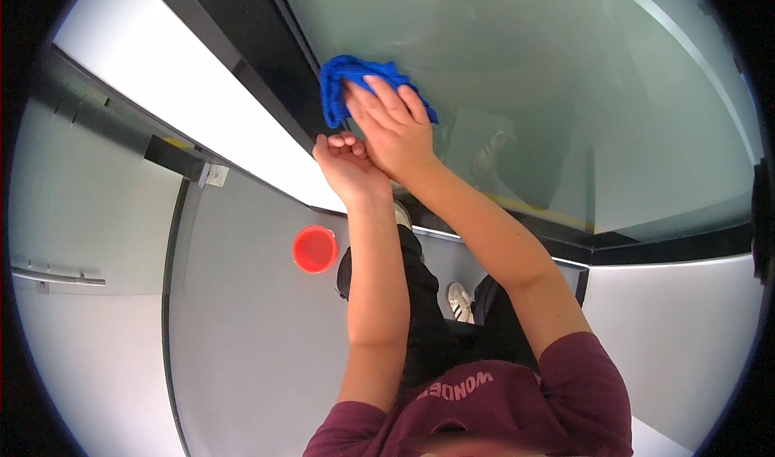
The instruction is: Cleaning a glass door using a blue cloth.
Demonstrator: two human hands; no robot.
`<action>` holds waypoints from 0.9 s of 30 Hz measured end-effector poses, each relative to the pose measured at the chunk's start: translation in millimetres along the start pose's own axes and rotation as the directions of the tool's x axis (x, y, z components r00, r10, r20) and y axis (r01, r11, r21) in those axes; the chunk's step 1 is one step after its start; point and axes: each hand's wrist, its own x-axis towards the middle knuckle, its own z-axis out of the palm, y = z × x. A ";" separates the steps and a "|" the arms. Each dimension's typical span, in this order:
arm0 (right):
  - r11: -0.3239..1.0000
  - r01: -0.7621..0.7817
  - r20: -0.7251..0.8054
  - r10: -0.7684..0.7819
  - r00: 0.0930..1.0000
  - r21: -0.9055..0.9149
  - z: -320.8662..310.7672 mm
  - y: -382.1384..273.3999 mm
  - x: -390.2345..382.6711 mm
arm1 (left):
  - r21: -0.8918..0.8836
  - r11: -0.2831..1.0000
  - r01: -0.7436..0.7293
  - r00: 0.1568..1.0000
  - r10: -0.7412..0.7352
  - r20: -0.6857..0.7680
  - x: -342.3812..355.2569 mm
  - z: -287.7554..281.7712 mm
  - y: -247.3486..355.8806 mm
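A blue cloth (335, 85) lies bunched against the large glass panel (517, 77), close to its dark frame. My right hand (400, 130) presses on the cloth with its fingers stretched over it, and part of the cloth is hidden beneath them. Just below and to the left, my left hand (353, 166) is turned palm up beside the dark frame. Its fingers are loosely bent, the thumb stands apart, and the palm is bare. The left hand's edge comes close to the right wrist; whether they touch I cannot tell.
A red bucket (315, 249) stands on the grey floor (242, 336), left of my legs. A glass door with a metal handle (60, 278) is at the far left. A bright white panel (186, 69) runs beside the dark frame (242, 61). My shoe (459, 302) shows below the glass.
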 end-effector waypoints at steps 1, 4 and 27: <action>0.999 0.021 0.003 -0.021 1.000 0.024 4.8 -4.2 3.1 | 0.020 1.000 -0.011 1.000 0.012 -0.027 0.8 0.6 0.2; 0.995 0.095 0.036 -0.094 0.995 -0.017 8.7 -7.8 9.4 | 0.033 0.999 -0.026 0.999 0.027 -0.040 3.6 1.5 3.0; 0.951 0.090 -0.381 -0.204 0.902 -0.296 -95.0 28.8 201.7 | 0.018 1.000 0.018 0.997 -0.017 -0.072 8.8 -5.9 1.0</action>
